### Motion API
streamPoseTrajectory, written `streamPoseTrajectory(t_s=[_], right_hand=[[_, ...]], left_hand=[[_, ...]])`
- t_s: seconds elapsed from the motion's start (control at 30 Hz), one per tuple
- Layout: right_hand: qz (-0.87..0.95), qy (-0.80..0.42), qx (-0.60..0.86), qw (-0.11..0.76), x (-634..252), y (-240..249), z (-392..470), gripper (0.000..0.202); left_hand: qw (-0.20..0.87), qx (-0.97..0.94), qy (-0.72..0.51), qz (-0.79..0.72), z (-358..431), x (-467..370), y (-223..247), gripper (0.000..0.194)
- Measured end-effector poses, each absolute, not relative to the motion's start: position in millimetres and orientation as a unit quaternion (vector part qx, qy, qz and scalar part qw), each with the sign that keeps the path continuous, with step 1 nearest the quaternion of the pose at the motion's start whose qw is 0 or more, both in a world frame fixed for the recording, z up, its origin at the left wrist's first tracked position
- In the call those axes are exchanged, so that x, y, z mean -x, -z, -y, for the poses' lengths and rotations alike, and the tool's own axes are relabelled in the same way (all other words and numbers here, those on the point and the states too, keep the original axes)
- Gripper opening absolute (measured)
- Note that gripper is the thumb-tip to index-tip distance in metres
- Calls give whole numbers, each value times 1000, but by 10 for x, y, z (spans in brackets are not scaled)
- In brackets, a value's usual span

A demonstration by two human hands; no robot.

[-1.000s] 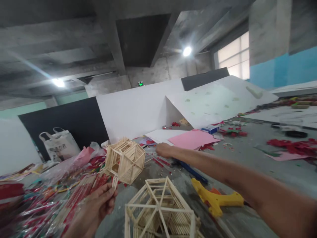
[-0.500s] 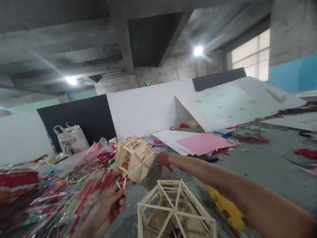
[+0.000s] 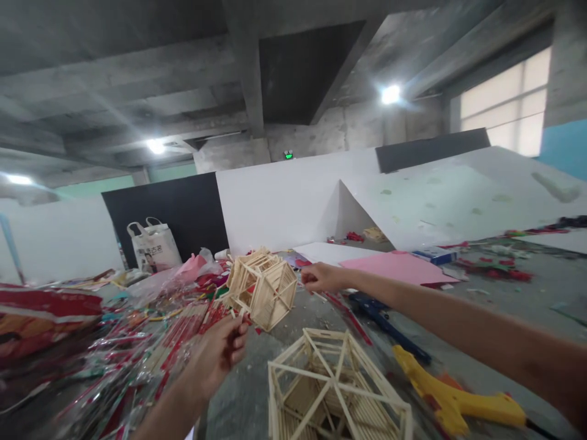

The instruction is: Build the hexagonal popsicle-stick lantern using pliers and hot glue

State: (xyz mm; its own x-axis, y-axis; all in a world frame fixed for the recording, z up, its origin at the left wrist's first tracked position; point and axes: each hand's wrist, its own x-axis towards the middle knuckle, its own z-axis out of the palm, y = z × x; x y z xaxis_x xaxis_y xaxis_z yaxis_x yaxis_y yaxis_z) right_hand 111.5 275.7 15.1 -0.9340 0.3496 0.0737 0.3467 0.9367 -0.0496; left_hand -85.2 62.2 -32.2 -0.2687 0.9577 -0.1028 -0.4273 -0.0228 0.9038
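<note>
The person's left hand (image 3: pixel 222 349) is holding its thumb and fingers narrowly together, pinching short pale sticks (image 3: pixel 233 313) near the lower left of the rear stick frame (image 3: pixel 276 297). The right hand (image 3: pixel 323 278) is hovering just beside that frame's right side, its fingers curling inward; whether they are gripping anything cannot be told.

The rear frame is lying tilted between the two hands, while the front stick frame (image 3: pixel 332 382) is sitting closer to the person, between the forearms, showing its crossed spokes. The step in hand appears to be handling small loose sticks around these frames. The next move is probably calling for a light fingertip pinch, and for keeping the right forearm clear of the yellow glue gun (image 3: pixel 458 406), which is lying below it.

Farther out, a dark blue tool (image 3: pixel 389 327) and red strips (image 3: pixel 353 321) are lying on the grey surface (image 3: pixel 312 315) near the right forearm. Plastic-wrapped sticks (image 3: pixel 174 342) are spreading out on the left. Beyond the right hand, a pink sheet (image 3: pixel 389 267) is lying by a blue box (image 3: pixel 435 255), and a white tote bag (image 3: pixel 156 247) is standing before a black board (image 3: pixel 202 211).
</note>
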Motion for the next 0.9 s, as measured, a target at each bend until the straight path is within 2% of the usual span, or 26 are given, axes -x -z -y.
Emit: streamPoseTrajectory(t_s=[0.07, 0.13, 0.2, 0.33, 0.47, 0.67, 0.73, 0.9], right_hand=[[975, -155, 144, 73, -1095, -364, -2530, 21], [967, -211, 110, 93, -1032, -539, -2281, 18], [969, -215, 79, 89, -956, -661, -2036, 17], [985, -147, 53, 74, -836, -735, -1618, 14], [985, -132, 75, 84, -804, -667, -1339, 14], [941, -321, 81, 68, -890, -628, -1481, 32], [944, -287, 124, 107, -952, -657, -1678, 31], [953, -35, 257, 154, -1044, -723, -2100, 22]], left_hand=[[537, -302, -654, -438, -641, 776, 283, 11], [539, -316, -659, -420, -634, 675, 232, 10], [537, -329, -668, -397, -598, 571, 180, 15], [535, -351, -678, -362, -468, 432, 132, 24], [499, -373, -671, -401, -333, 378, 186, 29], [486, -316, -683, -444, -108, 445, 219, 26], [494, -270, -704, -433, 17, 540, 175, 19], [489, -168, -767, -381, 492, 935, 164, 14]])
